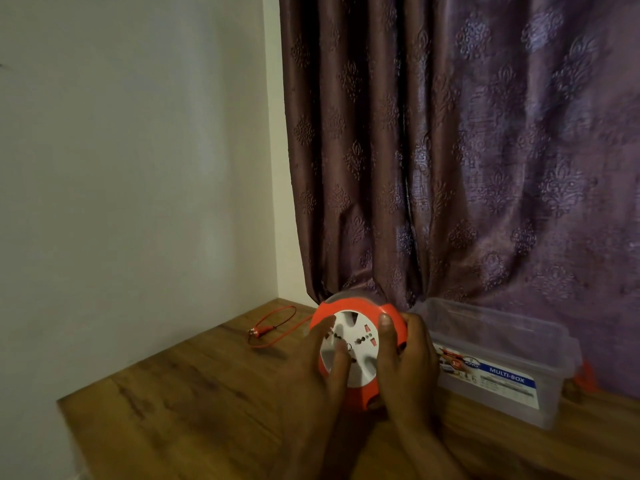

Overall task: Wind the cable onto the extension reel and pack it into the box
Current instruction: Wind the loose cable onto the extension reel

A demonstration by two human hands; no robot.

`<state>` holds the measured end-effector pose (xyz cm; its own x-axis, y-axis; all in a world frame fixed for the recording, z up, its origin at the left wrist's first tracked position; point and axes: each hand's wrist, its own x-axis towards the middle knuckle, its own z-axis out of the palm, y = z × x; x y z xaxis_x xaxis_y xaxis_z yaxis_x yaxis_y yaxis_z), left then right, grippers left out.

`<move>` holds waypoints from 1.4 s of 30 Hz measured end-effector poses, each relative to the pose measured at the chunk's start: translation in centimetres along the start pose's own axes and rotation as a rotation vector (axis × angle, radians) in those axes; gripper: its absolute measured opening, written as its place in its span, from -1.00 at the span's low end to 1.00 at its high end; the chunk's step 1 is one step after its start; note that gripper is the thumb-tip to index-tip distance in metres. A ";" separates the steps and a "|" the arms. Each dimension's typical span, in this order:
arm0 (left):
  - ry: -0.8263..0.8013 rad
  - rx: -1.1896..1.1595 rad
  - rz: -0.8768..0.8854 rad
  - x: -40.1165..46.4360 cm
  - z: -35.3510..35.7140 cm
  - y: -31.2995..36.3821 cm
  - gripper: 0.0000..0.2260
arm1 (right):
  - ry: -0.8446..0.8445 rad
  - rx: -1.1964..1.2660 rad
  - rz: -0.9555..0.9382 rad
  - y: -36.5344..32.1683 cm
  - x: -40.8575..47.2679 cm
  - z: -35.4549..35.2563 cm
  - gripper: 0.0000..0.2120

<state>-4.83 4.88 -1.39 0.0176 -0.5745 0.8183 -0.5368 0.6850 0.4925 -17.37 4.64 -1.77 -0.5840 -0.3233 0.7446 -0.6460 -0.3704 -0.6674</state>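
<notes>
We hold the reel (356, 348) tilted above the bench (194, 403): our right hand (408, 362) grips its rim to steady it, our left hand (322, 362) fingers press the white face to turn it. Cable (277, 323) trails left of the reel; box (502, 362) waits right.

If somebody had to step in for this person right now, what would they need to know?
Left hand: fingers on the white socket face of the extension reel, seemingly turning it.
Right hand: grips the reel's orange rim, thumb on the face.
Cable: a red length with its plug lies loose on the wooden table, left of the reel.
Box: clear plastic, open, right of the reel by the curtain.
Done: how much is wound is hidden.
Left: wind in the rest, put reel in box.
</notes>
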 end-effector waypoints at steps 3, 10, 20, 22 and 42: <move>-0.075 0.002 -0.091 0.2 -0.1 -0.2 -0.52 | 0.013 -0.001 0.009 0.0 0.0 0.0 -0.60; -0.324 0.159 -0.219 0.6 1.9 -0.9 -0.19 | 0.006 -0.024 0.010 0.2 -0.1 0.1 -0.59; -0.553 0.026 -0.264 0.4 2.6 -0.9 -0.30 | -0.019 -0.031 0.004 0.7 -0.3 0.3 -0.61; -0.615 0.003 -0.271 0.4 3.2 -1.4 -0.35 | -0.015 -0.023 0.010 0.8 -0.3 0.3 -0.62; -0.448 0.082 0.017 -0.3 2.1 -0.4 -0.68 | -0.060 -0.001 0.031 0.3 -0.8 0.2 -0.55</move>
<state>-6.44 3.85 -2.44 -0.3486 -0.7129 0.6086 -0.5992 0.6688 0.4402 -17.04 4.63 -2.57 -0.5732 -0.3864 0.7226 -0.6282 -0.3589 -0.6903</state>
